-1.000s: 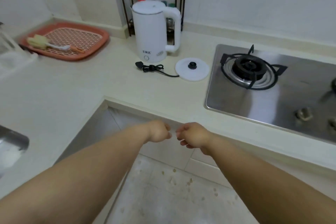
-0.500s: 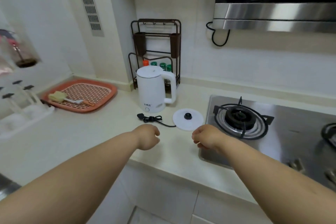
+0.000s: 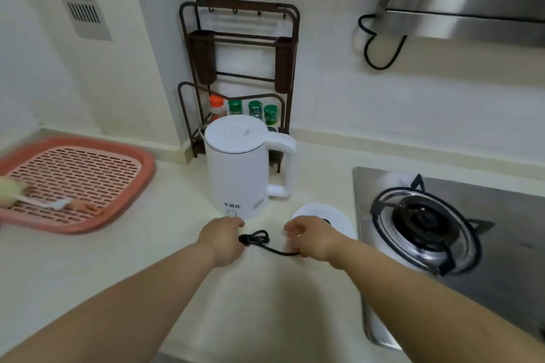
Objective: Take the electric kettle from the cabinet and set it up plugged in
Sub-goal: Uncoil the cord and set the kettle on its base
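Observation:
The white electric kettle (image 3: 239, 168) stands upright on the counter, lid on, handle to the right, off its base. Its round white base (image 3: 339, 215) lies to the right, partly hidden by my right hand (image 3: 314, 237). The black power cord (image 3: 259, 237) lies bundled on the counter between my hands. My left hand (image 3: 221, 239) is curled at the plug end of the cord and touches it. My right hand's fingers are loosely curled over the spot where the cord runs beneath it; whether it grips the cord is hidden.
A brown rack (image 3: 236, 79) with spice jars stands behind the kettle. An orange draining tray (image 3: 129, 200) with a brush lies at the left. The gas hob (image 3: 427, 224) is at the right, close to the base. A range hood (image 3: 472, 9) hangs above.
Both hands have moved up from the cabinet front and forward over the counter to the cord. The view has come closer to the kettle, and the wall sockets are out of frame.

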`<state>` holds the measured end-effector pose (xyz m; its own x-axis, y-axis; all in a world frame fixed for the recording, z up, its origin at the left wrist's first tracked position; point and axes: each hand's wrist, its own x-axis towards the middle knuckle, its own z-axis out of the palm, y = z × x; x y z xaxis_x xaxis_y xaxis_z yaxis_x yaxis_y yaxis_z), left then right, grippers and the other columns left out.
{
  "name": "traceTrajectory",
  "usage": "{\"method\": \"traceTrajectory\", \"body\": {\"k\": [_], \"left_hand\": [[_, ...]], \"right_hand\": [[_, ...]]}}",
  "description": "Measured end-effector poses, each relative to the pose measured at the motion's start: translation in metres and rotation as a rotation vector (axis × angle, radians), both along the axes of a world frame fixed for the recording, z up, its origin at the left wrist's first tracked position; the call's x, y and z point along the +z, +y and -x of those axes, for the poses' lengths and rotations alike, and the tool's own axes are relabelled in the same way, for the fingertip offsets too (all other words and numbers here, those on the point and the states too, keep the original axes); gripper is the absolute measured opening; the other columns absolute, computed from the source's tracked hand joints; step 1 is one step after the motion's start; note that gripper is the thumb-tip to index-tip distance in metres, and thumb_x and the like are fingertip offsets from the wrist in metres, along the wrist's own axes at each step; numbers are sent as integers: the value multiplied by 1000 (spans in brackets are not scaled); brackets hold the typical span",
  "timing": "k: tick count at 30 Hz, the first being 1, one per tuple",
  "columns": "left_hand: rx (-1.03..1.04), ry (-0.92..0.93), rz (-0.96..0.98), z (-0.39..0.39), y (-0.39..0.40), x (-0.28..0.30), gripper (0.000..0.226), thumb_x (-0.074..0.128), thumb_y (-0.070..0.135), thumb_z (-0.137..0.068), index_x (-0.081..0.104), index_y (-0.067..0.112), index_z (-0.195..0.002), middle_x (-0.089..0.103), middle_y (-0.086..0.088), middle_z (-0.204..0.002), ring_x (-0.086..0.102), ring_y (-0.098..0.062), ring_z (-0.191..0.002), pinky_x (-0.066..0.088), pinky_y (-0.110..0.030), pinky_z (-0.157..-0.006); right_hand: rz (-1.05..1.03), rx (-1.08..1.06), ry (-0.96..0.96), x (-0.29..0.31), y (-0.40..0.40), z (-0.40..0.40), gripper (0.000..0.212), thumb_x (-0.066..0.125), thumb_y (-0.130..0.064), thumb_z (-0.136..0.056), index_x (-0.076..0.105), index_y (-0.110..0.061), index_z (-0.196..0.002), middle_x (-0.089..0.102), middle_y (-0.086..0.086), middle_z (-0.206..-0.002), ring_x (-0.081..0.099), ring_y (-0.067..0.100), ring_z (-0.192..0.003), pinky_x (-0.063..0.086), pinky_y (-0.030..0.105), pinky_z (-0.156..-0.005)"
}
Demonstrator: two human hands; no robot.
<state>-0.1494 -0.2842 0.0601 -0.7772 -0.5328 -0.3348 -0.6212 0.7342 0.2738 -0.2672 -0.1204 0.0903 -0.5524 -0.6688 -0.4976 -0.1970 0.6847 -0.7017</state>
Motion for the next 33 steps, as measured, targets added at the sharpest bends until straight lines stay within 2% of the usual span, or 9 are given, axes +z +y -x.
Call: {"method": "traceTrajectory", "body": {"k": [2, 5, 9, 15, 17, 21, 25, 28, 33], "left_hand": [[-60, -27, -3, 8, -11, -6, 39, 55, 30, -87, 55, 21, -126, 56, -3, -132, 51, -25, -124, 40, -30, -102], [-141, -51, -15, 17, -14, -11, 24, 52, 31, -89, 61, 22, -108, 64, -2, -115, 58, -26, -108, 43, -31, -90], [-157, 18, -96, 24, -18, -15, 22, 55, 30, -88, 62, 25, -109, 65, -2, -111, 57, -23, -104, 47, -33, -87], [-164, 177, -163, 17, -15, -10, 21, 56, 26, -89, 65, 27, -108, 65, -4, -101, 53, -21, -96, 45, -32, -86], [-179, 231, -161, 19, -16, -1, 21, 55, 25, -90, 65, 27, -108, 65, -1, -97, 50, -18, -94, 43, -30, -84], [-185, 268, -130, 20, -16, 14, 27, 55, 29, -90, 58, 29, -117, 63, -6, -109, 49, -19, -108, 43, -31, -94], [-161, 330, -75, 12, -16, 13, 32, 60, 27, -86, 56, 32, -118, 60, -1, -113, 49, -18, -111, 42, -27, -96], [-230, 388, 108, 7, -18, 11, 34, 60, 31, -85, 59, 34, -119, 63, 8, -112, 46, -16, -111, 38, -26, -97], [-295, 386, 207, 3, -25, 10, 30, 56, 37, -87, 59, 39, -117, 64, 14, -109, 49, -14, -107, 33, -26, -95]], "right_hand": [[1, -7, -14, -5, -13, 3, 48, 60, -14, -86, 50, -16, -133, 53, 1, -125, 55, 19, -113, 48, 31, -99], [11, 30, 2, -10, -25, 4, 53, 62, -15, -85, 46, -17, -136, 51, 2, -136, 53, 17, -115, 45, 27, -98], [-13, 168, 106, -12, -38, 7, 56, 61, -16, -86, 42, -21, -139, 50, 1, -139, 48, 17, -125, 39, 24, -102], [7, 267, 99, -8, -39, 10, 53, 59, -16, -87, 44, -20, -139, 50, 3, -140, 46, 19, -128, 36, 27, -105], [64, 296, 132, -4, -43, 10, 46, 58, -15, -86, 53, -18, -131, 56, 5, -134, 51, 21, -123, 38, 30, -104], [161, 252, 93, 1, -50, 12, 30, 57, -14, -88, 63, -17, -117, 66, 9, -117, 60, 24, -109, 46, 35, -97], [154, 231, -25, -4, -55, 12, 19, 53, -13, -91, 67, -9, -103, 61, 7, -88, 55, 17, -76, 48, 26, -75], [153, 157, -175, -12, -59, 11, 18, 49, -14, -95, 64, -6, -103, 57, 7, -87, 54, 14, -76, 52, 19, -68], [177, 146, -218, -20, -64, 9, 18, 51, -13, -94, 65, -6, -103, 58, 4, -84, 53, 11, -72, 49, 13, -60]]}}
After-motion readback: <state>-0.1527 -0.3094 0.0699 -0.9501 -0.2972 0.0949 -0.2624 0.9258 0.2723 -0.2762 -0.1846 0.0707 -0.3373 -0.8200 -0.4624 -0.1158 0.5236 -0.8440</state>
